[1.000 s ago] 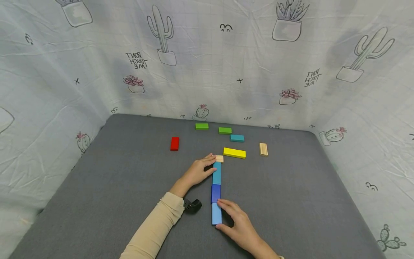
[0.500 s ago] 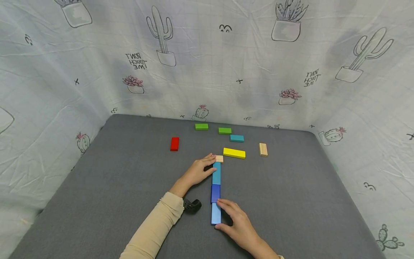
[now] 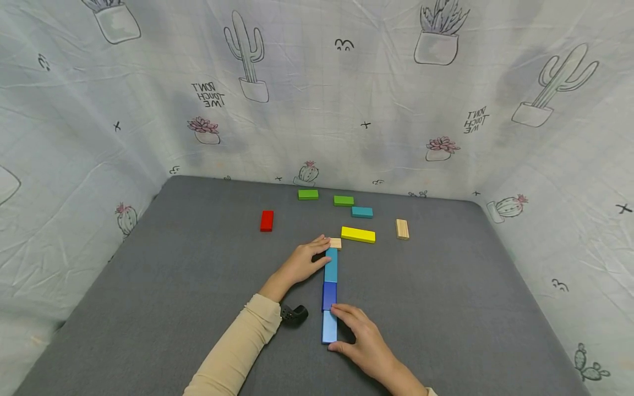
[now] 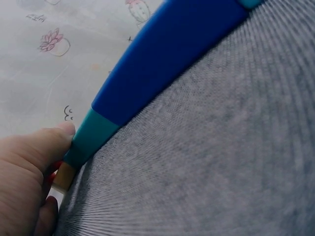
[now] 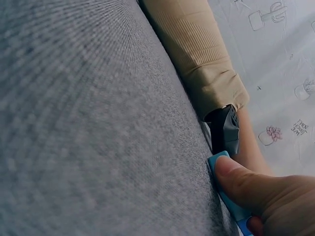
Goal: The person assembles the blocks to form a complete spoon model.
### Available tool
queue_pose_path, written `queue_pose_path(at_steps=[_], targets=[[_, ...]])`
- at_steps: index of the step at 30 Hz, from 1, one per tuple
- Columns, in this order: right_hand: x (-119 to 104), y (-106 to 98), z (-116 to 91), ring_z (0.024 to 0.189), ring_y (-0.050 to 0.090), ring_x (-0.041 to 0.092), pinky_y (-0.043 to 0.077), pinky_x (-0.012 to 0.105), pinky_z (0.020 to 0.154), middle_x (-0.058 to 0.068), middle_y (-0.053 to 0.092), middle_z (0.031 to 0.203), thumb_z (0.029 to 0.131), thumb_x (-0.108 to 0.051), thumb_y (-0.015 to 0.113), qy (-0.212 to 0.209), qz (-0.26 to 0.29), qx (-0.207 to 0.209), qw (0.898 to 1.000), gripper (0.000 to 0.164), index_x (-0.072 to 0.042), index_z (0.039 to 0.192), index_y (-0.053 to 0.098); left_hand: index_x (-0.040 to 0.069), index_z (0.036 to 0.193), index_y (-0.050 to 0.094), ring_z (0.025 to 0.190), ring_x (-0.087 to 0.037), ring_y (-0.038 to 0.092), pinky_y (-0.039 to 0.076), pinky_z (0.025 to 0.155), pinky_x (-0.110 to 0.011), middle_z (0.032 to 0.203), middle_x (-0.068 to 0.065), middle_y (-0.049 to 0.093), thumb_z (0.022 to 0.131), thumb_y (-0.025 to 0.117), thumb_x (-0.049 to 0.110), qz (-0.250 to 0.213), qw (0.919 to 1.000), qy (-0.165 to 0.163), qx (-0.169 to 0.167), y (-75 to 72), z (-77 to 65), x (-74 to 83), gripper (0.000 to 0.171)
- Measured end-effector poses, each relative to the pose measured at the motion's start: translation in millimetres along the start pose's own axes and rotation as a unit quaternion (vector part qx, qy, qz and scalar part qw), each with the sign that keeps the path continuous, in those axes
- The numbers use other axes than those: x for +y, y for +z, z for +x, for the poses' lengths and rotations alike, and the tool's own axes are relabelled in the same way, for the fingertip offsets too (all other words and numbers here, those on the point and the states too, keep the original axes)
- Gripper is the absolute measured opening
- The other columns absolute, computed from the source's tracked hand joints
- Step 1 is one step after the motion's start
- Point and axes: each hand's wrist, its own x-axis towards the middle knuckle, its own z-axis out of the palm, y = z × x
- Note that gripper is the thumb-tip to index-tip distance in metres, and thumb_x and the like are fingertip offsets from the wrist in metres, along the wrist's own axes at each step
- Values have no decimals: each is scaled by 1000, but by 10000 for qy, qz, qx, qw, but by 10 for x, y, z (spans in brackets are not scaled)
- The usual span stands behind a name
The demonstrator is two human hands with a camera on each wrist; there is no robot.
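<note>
A straight row of blocks runs away from me on the grey table. It consists of a light blue block (image 3: 329, 328) nearest, a dark blue block (image 3: 329, 296), a mid-blue block (image 3: 331, 267) and a pale wooden block (image 3: 335, 243) laid crosswise at the far end. My left hand (image 3: 303, 261) lies along the row's far left side, fingertips touching the wooden block and thumb against the mid-blue block. My right hand (image 3: 364, 341) holds the light blue block lengthwise, thumb at its near end and fingertips by its far right corner. Part of the wooden block is hidden.
Beyond the row lie a yellow block (image 3: 358, 235), a teal block (image 3: 362, 212), two green blocks (image 3: 308, 194), a red block (image 3: 267, 221) and a wooden block (image 3: 402, 229). A cactus-print cloth (image 3: 317, 82) walls the table. A black strap (image 3: 294, 314) sits at my left wrist.
Both hands stay in place on the row. The head view has shifted very slightly; the loose blocks have not moved.
</note>
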Motion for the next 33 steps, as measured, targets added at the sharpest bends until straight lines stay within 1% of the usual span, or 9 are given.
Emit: queue_pose_path(at_steps=[5,14,22,29,33], targets=[[9,-5,9,120,52,13,51,35,94,-6,55,131,69,-30,83,-3,-23,-54,10000,70,-11,132,57,5,136,50,139,-20,34,32,113,-41,145,-8,45,94,60,28,-40,10000,25,33,1,-9,-2,49],[6,-9,9,120,51,13,50,36,94,-6,54,132,68,-31,83,12,-27,-87,10000,72,-12,132,56,6,136,51,139,-19,35,32,112,-40,145,-6,45,94,60,29,10,9999,60,83,18,-16,-10,49],[-5,-24,0,122,50,14,50,38,95,-8,53,133,69,-39,81,145,13,-195,9997,74,-14,133,55,6,136,51,139,-19,35,32,112,-40,145,-6,45,94,60,29,-36,9999,49,146,26,-22,-25,49],[-29,-26,-4,123,50,14,49,39,96,-9,53,134,73,-42,79,305,224,-78,9993,70,-16,133,55,6,136,52,139,-20,36,34,112,-41,145,-7,46,94,60,29,-32,9997,143,189,36,-28,-41,48],[-46,-55,11,122,52,14,49,40,96,-8,55,133,74,-37,79,380,372,72,9986,66,-15,132,56,6,136,52,139,-20,36,34,112,-40,144,-6,46,94,60,29,-38,9997,164,193,38,-23,-47,49]])
